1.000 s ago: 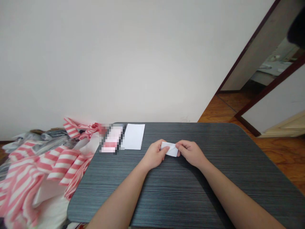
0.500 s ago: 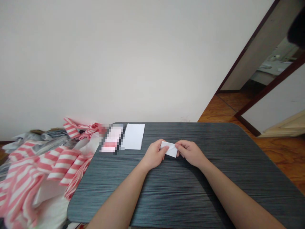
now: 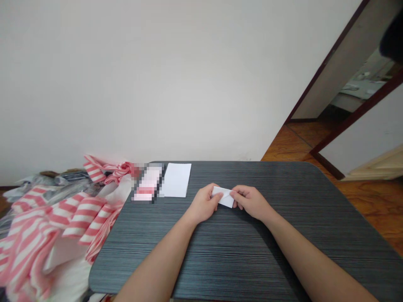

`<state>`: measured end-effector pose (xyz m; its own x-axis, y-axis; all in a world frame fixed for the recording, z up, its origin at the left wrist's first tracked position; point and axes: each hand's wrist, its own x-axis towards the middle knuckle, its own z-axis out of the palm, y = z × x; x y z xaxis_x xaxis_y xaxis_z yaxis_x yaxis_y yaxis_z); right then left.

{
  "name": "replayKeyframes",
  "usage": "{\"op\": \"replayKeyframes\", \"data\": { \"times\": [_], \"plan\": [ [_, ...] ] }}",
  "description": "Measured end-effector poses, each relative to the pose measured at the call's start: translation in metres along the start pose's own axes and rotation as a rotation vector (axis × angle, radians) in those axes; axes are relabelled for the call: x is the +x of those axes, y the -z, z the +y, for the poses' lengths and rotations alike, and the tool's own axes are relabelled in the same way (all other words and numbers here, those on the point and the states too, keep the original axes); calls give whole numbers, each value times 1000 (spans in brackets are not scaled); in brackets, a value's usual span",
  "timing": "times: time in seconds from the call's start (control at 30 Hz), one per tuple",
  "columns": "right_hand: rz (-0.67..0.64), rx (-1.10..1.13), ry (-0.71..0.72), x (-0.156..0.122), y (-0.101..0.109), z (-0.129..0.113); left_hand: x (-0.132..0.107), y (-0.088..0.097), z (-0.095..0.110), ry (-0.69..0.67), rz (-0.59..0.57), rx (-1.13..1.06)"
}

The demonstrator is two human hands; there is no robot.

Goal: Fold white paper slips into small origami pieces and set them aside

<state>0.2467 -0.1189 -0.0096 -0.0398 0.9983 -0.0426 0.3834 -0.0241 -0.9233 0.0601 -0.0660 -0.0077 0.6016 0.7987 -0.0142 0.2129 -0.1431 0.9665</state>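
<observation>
Our left grip (image 3: 204, 204) and right grip (image 3: 251, 203) are both closed on a small folded white paper (image 3: 225, 198), one at each end, with the paper between them and a slanted fold showing on top. The grips nearly meet across it. We cannot tell whether the paper touches the surface beneath.

For a hold like this, we would judge it best to keep the pressure even from both sides and the fingertips close to the fold, so the layers do not slip or skew.

Just beyond the left grip, toward the far edge, lie a white sheet of paper (image 3: 176, 180) and, beside it, a pink-and-white item (image 3: 147, 183) too blurred to name. The dark grey ribbed surface (image 3: 302, 243) carries both. Its far edge lies a little past them, while its rounded right corner lies well off from the right grip, so we have our longest reach that way. Past the left edge, pink-and-white striped cloth (image 3: 82, 218) is heaped close to the surface, so wide moves left need care. Past the right edge is a wooden floor (image 3: 368, 201).
</observation>
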Motion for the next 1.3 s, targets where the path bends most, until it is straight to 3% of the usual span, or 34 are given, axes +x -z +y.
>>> {"op": "replayKeyframes", "data": {
  "times": [0.6,0.9,1.3],
  "plan": [
    [15,-49,51,-2,-2,-3,0,-2,2,-15,-6,5],
    [33,-116,76,-2,-5,-5,-1,-4,8,-2,91,21],
    [74,22,13,-1,-1,-4,1,-6,0,30,55,-104]
  ]
}}
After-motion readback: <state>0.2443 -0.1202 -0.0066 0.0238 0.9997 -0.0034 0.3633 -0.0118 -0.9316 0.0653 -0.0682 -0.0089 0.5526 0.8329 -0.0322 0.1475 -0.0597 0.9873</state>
